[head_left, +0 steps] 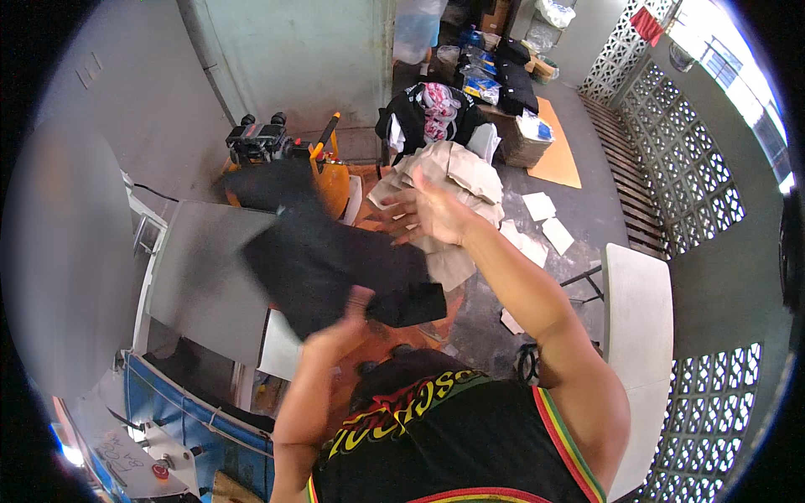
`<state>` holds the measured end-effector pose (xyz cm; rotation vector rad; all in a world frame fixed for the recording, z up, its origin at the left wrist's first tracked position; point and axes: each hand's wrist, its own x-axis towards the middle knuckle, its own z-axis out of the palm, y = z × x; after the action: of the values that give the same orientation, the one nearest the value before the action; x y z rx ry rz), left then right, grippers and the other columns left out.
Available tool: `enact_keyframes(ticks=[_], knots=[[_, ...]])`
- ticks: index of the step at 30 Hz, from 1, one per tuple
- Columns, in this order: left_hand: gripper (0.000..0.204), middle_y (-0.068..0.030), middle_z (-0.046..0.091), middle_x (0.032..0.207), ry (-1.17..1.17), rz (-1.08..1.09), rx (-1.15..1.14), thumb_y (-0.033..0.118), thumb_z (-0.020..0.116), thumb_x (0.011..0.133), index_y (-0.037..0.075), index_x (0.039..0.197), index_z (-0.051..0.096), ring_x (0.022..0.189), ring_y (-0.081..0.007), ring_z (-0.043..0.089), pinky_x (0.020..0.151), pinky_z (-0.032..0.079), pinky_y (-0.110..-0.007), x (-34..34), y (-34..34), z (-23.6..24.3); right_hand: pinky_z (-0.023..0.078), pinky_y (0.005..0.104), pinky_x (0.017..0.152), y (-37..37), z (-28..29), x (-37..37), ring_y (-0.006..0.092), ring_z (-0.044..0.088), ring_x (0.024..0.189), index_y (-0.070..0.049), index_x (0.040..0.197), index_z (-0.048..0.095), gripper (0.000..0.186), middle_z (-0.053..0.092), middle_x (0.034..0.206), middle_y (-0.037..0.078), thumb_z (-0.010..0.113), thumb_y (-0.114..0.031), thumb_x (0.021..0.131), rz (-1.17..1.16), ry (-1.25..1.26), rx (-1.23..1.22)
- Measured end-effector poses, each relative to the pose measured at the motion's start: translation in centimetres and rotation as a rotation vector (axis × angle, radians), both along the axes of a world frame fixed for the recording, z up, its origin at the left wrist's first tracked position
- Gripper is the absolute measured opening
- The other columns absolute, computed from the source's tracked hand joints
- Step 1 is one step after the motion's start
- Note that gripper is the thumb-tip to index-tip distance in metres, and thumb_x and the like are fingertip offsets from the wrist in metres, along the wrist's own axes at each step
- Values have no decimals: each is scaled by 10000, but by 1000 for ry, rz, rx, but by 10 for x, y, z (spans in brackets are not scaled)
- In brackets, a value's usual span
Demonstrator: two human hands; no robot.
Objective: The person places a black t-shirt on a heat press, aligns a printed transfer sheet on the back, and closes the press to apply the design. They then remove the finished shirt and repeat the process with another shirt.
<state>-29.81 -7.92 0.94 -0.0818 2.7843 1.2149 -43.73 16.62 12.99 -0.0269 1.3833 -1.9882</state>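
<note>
A black piece of cloth [335,264], apparently a garment, hangs spread out in front of me, its left side blurred by motion. My left hand [340,331] grips its near edge, with the thumb on top and the fingers mostly hidden. Just beyond the cloth's right part, my right hand [434,210] is raised with its fingers spread and nothing in it. To the left of the cloth lies a grey flat board or tabletop [210,260]. Behind my right hand is a heap of beige sheets [470,180].
An orange air compressor [335,184] stands beyond the cloth. Dark clothes [457,113] are piled farther back, beside boxes and bags. A white folding table [637,318] is at right, with loose pale sheets [557,236] on the floor nearby. A blue bin [193,411] sits at lower left.
</note>
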Motion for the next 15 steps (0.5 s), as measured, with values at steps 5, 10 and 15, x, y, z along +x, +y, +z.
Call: enact_keyframes(ticks=[5, 10, 15], knots=[[417, -201, 627, 1274, 390, -845, 169, 262, 739, 865, 44, 1212, 660, 1183, -329, 605, 1041, 449, -452, 15, 49, 32, 514, 390, 870, -5, -63, 15, 300, 676, 971, 3, 1101, 674, 552, 710, 1064, 204, 722, -451, 791, 243, 615, 974], [513, -198, 646, 1213, 378, -247, 373, -31, 709, 663, 36, 1169, 658, 1119, -325, 640, 917, 524, -410, 8, -28, 50, 516, 430, 794, -56, -16, 90, 312, 684, 881, -9, 1051, 655, 387, 716, 944, 192, 683, -324, 829, 1095, 554, 645], [736, -224, 567, 1338, 69, -654, 583, -72, 693, 618, 92, 1327, 585, 1272, -383, 529, 1055, 437, -445, 14, -26, -6, 505, 420, 706, -92, 23, 88, 272, 662, 728, -15, 987, 634, 334, 691, 790, 140, 677, -326, 876, 1298, 720, 641]])
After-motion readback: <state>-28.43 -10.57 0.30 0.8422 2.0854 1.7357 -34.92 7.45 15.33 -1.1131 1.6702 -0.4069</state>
